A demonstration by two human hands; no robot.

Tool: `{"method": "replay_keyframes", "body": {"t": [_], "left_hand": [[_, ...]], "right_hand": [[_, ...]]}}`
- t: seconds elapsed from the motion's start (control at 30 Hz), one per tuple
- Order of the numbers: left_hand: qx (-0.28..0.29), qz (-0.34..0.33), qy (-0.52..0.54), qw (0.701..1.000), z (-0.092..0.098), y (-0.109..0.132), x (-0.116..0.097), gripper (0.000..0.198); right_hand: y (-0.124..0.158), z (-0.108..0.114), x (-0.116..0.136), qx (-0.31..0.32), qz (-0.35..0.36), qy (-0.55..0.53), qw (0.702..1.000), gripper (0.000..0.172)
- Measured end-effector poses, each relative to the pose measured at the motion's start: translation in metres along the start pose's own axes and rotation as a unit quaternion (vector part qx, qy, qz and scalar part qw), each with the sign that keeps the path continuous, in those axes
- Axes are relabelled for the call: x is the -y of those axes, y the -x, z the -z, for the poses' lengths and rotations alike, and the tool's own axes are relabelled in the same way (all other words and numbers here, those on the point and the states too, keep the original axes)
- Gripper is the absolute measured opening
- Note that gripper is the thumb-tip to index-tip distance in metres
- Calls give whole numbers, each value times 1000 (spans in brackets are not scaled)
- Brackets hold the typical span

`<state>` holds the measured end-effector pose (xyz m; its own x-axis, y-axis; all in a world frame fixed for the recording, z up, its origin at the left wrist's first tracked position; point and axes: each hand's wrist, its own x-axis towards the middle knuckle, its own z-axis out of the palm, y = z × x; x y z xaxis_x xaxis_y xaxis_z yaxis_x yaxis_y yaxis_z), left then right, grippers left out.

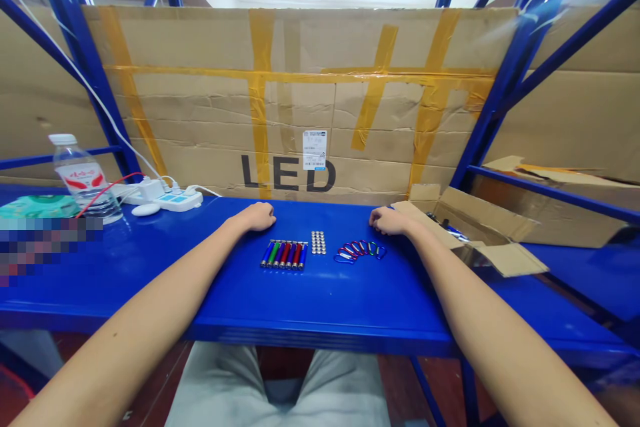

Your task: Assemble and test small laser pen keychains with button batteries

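My left hand rests on the blue tabletop in a loose fist, with no object showing in it. Similarly curled, my right hand lies on the table beside the open cardboard box. Between and in front of the hands, several small metal penlights in blue, green and red stand side by side in a row. To their right are silver button cells set out in a neat grid. Several coloured carabiners form a curved row nearest my right hand. Neither hand touches these parts.
An open cardboard box with dark and blue items inside stands at the right. At the left are a water bottle, a green packet and a white power strip with cables. A large taped carton walls off the back.
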<state>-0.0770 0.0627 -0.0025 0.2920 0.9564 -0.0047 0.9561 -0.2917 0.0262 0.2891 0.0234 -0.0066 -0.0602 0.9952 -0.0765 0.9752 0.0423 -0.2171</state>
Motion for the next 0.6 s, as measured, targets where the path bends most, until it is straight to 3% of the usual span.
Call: {"method": "replay_keyframes", "body": {"t": [0.3, 0.47, 0.5, 0.53, 0.6], "left_hand": [[-12, 7, 6, 1000, 0, 1, -1, 26], [-51, -1, 28, 998, 4, 6, -9, 23], [-55, -23, 48, 997, 7, 7, -13, 23], [-57, -61, 83, 993, 9, 9, -18, 22], [-29, -150, 157, 976, 14, 14, -29, 24]], "right_hand": [[6, 1, 7, -23, 2, 15, 1000, 21], [12, 9, 23, -110, 1, 20, 994, 24], [17, 11, 31, -136, 19, 13, 990, 26], [23, 12, 42, -169, 82, -11, 982, 24], [37, 10, 67, -168, 236, -69, 955, 24]]}}
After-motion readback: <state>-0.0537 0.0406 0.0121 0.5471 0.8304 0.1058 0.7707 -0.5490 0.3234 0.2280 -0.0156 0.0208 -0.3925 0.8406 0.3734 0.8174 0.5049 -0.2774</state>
